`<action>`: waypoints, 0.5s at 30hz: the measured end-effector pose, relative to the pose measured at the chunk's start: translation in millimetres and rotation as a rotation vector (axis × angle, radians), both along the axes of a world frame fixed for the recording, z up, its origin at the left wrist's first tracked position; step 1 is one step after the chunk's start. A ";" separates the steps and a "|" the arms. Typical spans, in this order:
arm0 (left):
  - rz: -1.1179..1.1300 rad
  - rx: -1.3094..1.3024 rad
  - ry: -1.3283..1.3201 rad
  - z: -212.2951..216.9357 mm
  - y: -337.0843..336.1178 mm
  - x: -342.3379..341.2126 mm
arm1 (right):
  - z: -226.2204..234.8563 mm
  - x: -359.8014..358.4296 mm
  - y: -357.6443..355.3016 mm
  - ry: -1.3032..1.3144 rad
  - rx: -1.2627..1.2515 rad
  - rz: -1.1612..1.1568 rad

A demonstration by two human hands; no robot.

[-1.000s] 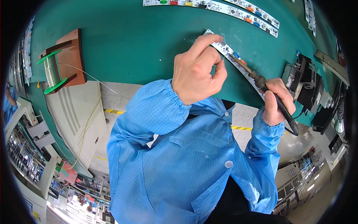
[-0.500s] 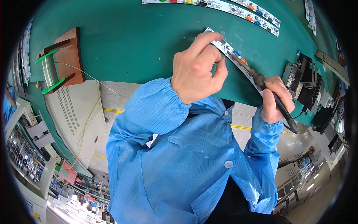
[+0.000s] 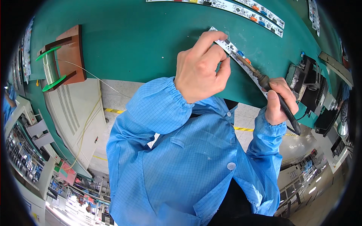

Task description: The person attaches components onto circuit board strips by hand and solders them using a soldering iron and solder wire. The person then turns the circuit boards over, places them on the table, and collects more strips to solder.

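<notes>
My right hand [image 3: 279, 101] is closed round the dark handle of a soldering iron [image 3: 263, 80]. The iron's tip meets a narrow white circuit board [image 3: 249, 72] that lies slantwise on the green bench mat. My left hand [image 3: 203, 67] bends over the board's far end, its index fingertip by a dark component and its thumb and other fingers curled together close to the tip. What these fingers pinch is hidden. From a green-flanged spool [image 3: 50, 68], solder wire [image 3: 98, 78] runs towards my left sleeve and disappears behind it.
A brown stand [image 3: 71, 56] carries the spool at the left. More long circuit boards [image 3: 245, 14] lie across the far side of the green mat [image 3: 132, 41]. At the right is a dark soldering-iron holder [image 3: 296, 77] among other equipment. A pale cabinet [image 3: 77, 120] stands below the bench's left part.
Both hands and the iron keep almost the same pose, with the tip still at the board. The whole view has shifted very slightly.
</notes>
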State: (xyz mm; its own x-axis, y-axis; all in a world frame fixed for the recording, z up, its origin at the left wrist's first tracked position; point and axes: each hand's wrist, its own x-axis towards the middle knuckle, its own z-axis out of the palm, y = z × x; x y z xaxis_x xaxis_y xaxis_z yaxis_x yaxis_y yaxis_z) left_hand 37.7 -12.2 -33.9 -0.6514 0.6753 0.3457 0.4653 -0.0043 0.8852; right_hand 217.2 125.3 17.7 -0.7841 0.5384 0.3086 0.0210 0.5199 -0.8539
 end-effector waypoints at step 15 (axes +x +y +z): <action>-0.254 -0.279 -0.023 27.6 -33.6 -33.4 | -29.5 -0.6 -16.6 -0.198 0.575 -0.079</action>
State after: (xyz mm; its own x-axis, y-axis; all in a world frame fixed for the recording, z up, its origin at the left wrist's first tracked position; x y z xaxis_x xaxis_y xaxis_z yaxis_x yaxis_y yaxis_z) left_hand 4.3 -45.8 -6.3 -0.4562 0.8827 0.1132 0.4605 0.1253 0.8788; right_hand 216.6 108.6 -11.8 -0.8208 0.3874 0.4199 0.2075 0.8870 -0.4126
